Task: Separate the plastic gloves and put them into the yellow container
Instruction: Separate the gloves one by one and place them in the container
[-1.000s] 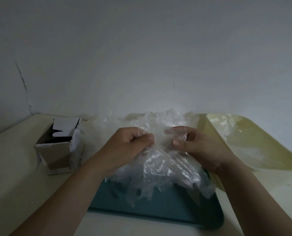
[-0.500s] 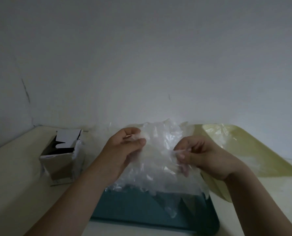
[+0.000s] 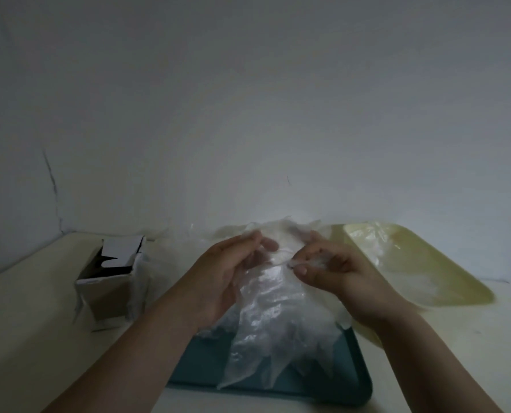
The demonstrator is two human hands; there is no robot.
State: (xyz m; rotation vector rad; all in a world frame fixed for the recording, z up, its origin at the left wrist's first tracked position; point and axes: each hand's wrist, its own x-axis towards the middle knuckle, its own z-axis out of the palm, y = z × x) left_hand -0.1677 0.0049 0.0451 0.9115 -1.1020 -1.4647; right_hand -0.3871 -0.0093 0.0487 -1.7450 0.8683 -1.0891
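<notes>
Two hands pinched the gloves up top — left hand from 9 o'clock, right hand from 3 — fingers curled on the film. The bunch hung lengthwise toward 6, over the tray. The container lay at 3, nearer the right hand.
</notes>
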